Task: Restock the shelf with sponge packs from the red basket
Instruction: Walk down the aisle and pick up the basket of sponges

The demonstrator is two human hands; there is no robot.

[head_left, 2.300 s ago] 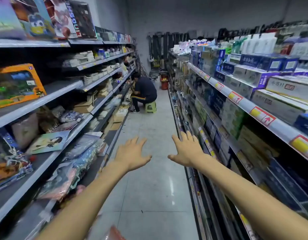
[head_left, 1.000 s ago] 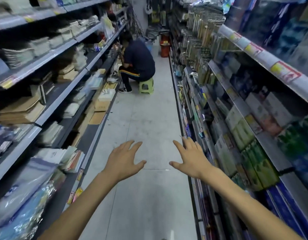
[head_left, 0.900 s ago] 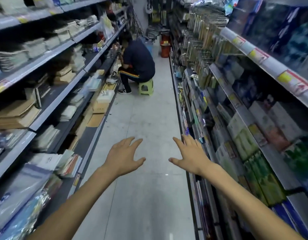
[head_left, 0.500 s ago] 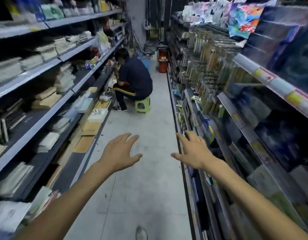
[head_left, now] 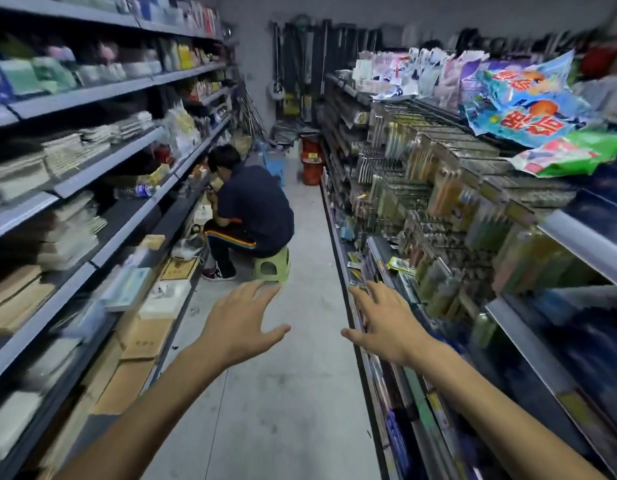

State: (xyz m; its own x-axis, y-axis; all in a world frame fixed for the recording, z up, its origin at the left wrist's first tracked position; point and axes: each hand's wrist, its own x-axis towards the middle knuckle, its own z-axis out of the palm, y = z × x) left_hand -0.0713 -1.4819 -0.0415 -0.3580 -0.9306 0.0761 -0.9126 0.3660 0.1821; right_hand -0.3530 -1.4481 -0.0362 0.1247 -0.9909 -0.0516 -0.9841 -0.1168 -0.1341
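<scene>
Red container (head_left: 312,163) at far end of aisle, on the floor (head_left: 286,393), just beside foot of right shelving (head_left: 577,233). Taken to be the red basket, but too far and small to confirm; contents not visible. No sponge packs identifiable anywhere in view. Left hand (head_left: 239,323) and right hand (head_left: 383,323) both held out over near floor, palms down, fingers straight and spread, gripping nothing, apart from each other. Right hand near edge of a low right shelf, contact not evident. Between hands and red container: seated person (head_left: 255,216) on green stool (head_left: 270,266), facing left shelving (head_left: 127,192), on left side of aisle. Small blue stool (head_left: 275,166) farther on, near the red container. Right shelving: carded goods (head_left: 421,188) hanging on pegs, bagged goods on top; much blur, sponge section not determinable. Judgement: task at its very start, nothing picked, nothing shelved. Remaining: pass seated person on right, reach container, lift a pack, find the sponge section, place, repeat.
</scene>
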